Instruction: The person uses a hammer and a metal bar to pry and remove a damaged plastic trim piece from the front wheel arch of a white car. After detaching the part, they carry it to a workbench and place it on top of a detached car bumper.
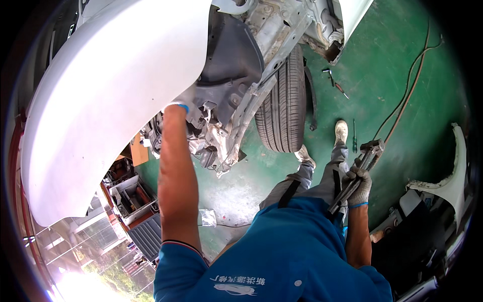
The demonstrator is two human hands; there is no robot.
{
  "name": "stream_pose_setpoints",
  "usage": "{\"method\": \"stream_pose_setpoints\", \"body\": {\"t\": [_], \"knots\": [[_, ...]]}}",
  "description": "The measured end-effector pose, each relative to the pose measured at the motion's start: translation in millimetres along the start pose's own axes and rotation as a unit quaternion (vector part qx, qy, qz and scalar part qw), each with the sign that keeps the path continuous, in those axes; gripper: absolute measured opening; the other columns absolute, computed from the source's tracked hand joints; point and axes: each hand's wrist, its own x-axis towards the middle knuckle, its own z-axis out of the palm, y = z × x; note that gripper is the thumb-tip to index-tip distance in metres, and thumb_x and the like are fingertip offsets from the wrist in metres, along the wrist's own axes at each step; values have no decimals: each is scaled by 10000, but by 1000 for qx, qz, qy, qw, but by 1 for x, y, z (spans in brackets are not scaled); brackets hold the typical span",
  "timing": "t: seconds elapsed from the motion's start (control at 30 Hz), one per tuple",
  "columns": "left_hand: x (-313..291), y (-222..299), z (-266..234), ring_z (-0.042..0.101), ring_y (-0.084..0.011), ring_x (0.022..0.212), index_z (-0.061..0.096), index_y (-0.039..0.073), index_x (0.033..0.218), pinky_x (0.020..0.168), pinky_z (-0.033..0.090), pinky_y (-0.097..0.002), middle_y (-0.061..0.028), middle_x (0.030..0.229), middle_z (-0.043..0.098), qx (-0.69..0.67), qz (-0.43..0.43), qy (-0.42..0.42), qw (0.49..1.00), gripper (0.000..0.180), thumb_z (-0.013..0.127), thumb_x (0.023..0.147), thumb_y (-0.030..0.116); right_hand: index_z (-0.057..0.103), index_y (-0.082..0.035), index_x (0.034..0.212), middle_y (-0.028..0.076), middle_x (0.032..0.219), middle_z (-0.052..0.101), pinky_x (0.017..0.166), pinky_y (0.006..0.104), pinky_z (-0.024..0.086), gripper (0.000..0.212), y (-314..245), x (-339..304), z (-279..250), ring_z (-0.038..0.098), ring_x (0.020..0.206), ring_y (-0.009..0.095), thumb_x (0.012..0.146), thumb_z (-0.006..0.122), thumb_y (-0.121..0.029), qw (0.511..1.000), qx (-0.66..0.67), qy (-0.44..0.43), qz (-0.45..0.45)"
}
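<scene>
My left arm reaches up to the edge of a large white car body panel (pixel 121 85). At its end my left hand (pixel 177 104), in a white glove with a blue cuff, is mostly hidden, so its fingers do not show. Beside it lie the dark wheel-arch liner (pixel 231 55) and bare metal parts of the car's opened front (pixel 216 138). Low at my right side, my right hand (pixel 359 185), in a greyish work glove, is closed round a long-handled metal tool (pixel 371 153) with a blocky head. Its exact kind is unclear.
A tyre (pixel 283 108) stands by my feet. On the green floor lie a ratchet (pixel 329 76), a screwdriver (pixel 354 137) and a long hose or cable (pixel 408 95). A removed white fender (pixel 448 176) rests at right; an open toolbox (pixel 132 199) is at left.
</scene>
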Motion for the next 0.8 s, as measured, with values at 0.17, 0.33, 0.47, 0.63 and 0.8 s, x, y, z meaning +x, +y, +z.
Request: {"method": "stream_pose_setpoints", "body": {"t": [0.17, 0.33, 0.47, 0.63, 0.8], "knots": [[-5, -90, -7, 697, -347, 959, 734, 72, 1088, 907, 534, -436, -160, 1039, 739, 137, -124, -30, 982, 300, 669, 892, 289, 539, -55, 1331, 30, 832, 549, 627, 324, 550, 520, -9, -2, 2, 561, 680, 168, 817, 598, -5, 1000, 7, -14, -10], [-22, -58, -2, 687, -375, 1009, 732, 73, 1132, 938, 526, -457, -174, 1092, 734, 184, -57, 31, 981, 350, 669, 910, 336, 545, -43, 1318, 28, 830, 548, 629, 324, 553, 509, -5, 2, 9, 566, 687, 174, 813, 598, -6, 999, -29, -11, -11], [-30, 0, 2, 675, -402, 1073, 731, 81, 1176, 968, 517, -487, -194, 1155, 723, -57, -76, 37, 995, 399, 665, 921, 380, 548, -39, 1312, 33, 824, 548, 629, 328, 556, 516, 3, 8, 17, 572, 687, 183, 801, 606, -2, 999, -28, -34, 16], [-13, 8, 2, 656, -408, 1139, 731, 94, 1189, 985, 513, -519, -197, 1202, 711, 21, -39, -12, 999, 441, 666, 898, 419, 560, -53, 1254, 29, 826, 568, 594, 318, 554, 454, 19, 11, 28, 579, 676, 178, 806, 616, -7, 997, -60, -13, 45], [-5, -26, 19, 670, -412, 1094, 745, 95, 1150, 958, 526, -527, -192, 1176, 716, 112, -1, 43, 993, 393, 679, 889, 382, 566, -64, 1238, 13, 815, 556, 633, 329, 559, 409, 33, -2, 33, 579, 703, 173, 834, 615, -26, 993, -89, -27, 68]]}}
